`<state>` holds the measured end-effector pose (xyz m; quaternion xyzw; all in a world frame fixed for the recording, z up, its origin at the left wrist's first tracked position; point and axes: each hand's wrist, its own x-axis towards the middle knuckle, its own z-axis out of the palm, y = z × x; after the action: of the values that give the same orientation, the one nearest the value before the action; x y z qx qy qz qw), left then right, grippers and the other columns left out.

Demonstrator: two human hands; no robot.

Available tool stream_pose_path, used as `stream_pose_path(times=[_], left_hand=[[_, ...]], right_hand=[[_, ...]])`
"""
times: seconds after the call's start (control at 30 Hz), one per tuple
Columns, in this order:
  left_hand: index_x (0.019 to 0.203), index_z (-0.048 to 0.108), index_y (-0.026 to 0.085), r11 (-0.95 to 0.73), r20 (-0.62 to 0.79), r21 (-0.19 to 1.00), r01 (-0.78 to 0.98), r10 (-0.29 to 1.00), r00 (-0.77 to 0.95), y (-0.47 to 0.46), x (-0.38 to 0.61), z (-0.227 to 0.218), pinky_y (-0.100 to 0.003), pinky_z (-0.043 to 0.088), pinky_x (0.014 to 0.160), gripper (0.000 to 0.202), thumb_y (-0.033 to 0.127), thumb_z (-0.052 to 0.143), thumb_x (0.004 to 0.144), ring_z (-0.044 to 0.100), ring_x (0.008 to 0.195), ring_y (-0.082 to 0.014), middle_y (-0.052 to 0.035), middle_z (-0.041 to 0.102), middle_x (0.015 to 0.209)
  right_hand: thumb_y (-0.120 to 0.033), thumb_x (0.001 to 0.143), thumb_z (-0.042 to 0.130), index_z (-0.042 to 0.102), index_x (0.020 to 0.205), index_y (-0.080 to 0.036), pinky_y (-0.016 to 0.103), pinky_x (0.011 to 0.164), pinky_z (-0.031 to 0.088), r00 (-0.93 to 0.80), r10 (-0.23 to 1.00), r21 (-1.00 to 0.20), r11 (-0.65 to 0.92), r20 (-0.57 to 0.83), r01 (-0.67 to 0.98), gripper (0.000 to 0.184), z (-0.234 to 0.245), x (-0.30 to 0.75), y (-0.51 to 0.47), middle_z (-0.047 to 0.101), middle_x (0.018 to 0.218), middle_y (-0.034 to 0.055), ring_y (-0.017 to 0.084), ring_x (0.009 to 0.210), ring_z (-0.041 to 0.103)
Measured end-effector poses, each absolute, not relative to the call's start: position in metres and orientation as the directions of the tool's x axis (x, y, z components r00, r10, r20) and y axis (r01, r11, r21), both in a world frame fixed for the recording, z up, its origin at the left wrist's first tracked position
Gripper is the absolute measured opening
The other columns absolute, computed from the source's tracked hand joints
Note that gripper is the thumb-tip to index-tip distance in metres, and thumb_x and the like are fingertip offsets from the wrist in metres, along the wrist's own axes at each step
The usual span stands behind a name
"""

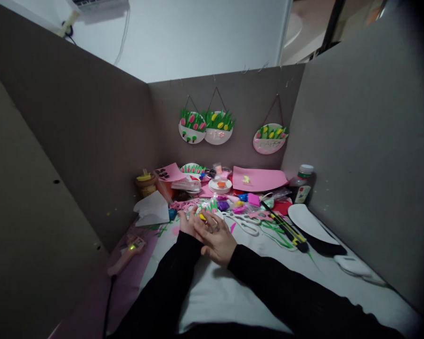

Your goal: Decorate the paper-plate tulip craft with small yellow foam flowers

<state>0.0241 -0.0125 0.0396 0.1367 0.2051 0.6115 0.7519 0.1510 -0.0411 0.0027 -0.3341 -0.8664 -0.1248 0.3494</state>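
Both my hands meet at the middle of the table over a white sheet (215, 292). My right hand (215, 238) lies on top with its fingers stretched forward and flat. My left hand (186, 221) sits partly under it, fingers reaching toward a small paper craft with green leaves and a yellow piece (207, 208). Both hands touch or press that craft; I cannot tell whether either one grips it. Black sleeves cover both arms.
A pink glue gun (129, 252) with a lit green light lies at the left. White scissors (245, 222), a yellow-black cutter (286, 226), pink paper (257, 179), a dark bottle (302, 186) and a white paper plate (309, 221) crowd the back and right. Tulip crafts (205, 127) hang on the grey partition.
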Motion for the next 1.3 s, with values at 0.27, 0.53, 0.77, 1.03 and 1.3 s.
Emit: stream_pose_path(times=[0.27, 0.53, 0.77, 1.03, 1.3], left_hand=[[0.091, 0.045, 0.023, 0.221, -0.153, 0.45, -0.865, 0.974, 0.169, -0.011, 0.024, 0.039, -0.039, 0.046, 0.066, 0.062, 0.072, 0.011, 0.074, 0.054, 0.064, -0.0173, -0.0053, 0.052, 0.087], [0.092, 0.044, 0.023, 0.201, -0.146, 0.453, -0.869, 0.978, 0.15, -0.011, 0.025, 0.039, -0.04, 0.044, 0.067, 0.061, 0.072, 0.013, 0.074, 0.053, 0.068, -0.0192, -0.0052, 0.05, 0.088], [0.088, 0.043, 0.023, 0.163, -0.124, 0.45, -0.878, 0.985, 0.12, -0.009, 0.023, 0.04, -0.038, 0.044, 0.062, 0.06, 0.071, 0.01, 0.074, 0.051, 0.06, -0.0167, -0.0042, 0.05, 0.084], [0.088, 0.044, 0.022, 0.154, -0.14, 0.459, -0.875, 0.985, 0.1, -0.006, 0.022, 0.036, -0.032, 0.042, 0.054, 0.061, 0.072, 0.01, 0.074, 0.051, 0.06, -0.0171, -0.0047, 0.05, 0.082], [0.102, 0.041, 0.023, 0.25, -0.181, 0.528, -0.812, 0.967, 0.18, -0.006, 0.031, 0.025, -0.038, 0.045, 0.064, 0.064, 0.071, 0.009, 0.074, 0.056, 0.081, -0.0223, -0.0098, 0.049, 0.104]], right_hand=[[-0.062, 0.077, 0.043, 0.047, 0.125, -0.031, 0.048, 0.093, 0.031, -0.533, 0.447, -0.01, 0.773, 0.718, 0.634, 0.057, 0.003, 0.153, -0.042, 0.017, 0.145, 0.0039, 0.033, 0.121, 0.025], [-0.05, 0.083, 0.04, 0.052, 0.121, -0.031, 0.046, 0.093, 0.031, -0.515, 0.45, -0.069, 0.797, 0.729, 0.6, 0.044, 0.004, 0.152, -0.039, 0.022, 0.144, 0.0017, 0.029, 0.12, 0.028], [-0.042, 0.084, 0.04, 0.053, 0.119, -0.031, 0.045, 0.093, 0.03, -0.508, 0.477, -0.101, 0.793, 0.717, 0.601, 0.039, 0.004, 0.151, -0.039, 0.021, 0.144, 0.0007, 0.028, 0.116, 0.03], [-0.037, 0.083, 0.043, 0.057, 0.115, -0.031, 0.045, 0.093, 0.03, -0.485, 0.465, -0.131, 0.807, 0.74, 0.575, 0.036, 0.001, 0.15, -0.039, 0.022, 0.143, 0.0008, 0.027, 0.113, 0.034], [-0.026, 0.08, 0.05, 0.066, 0.1, -0.025, 0.043, 0.089, 0.035, -0.37, 0.481, -0.207, 0.789, 0.795, 0.579, 0.026, 0.004, 0.152, -0.038, 0.046, 0.127, 0.004, 0.025, 0.106, 0.038]])
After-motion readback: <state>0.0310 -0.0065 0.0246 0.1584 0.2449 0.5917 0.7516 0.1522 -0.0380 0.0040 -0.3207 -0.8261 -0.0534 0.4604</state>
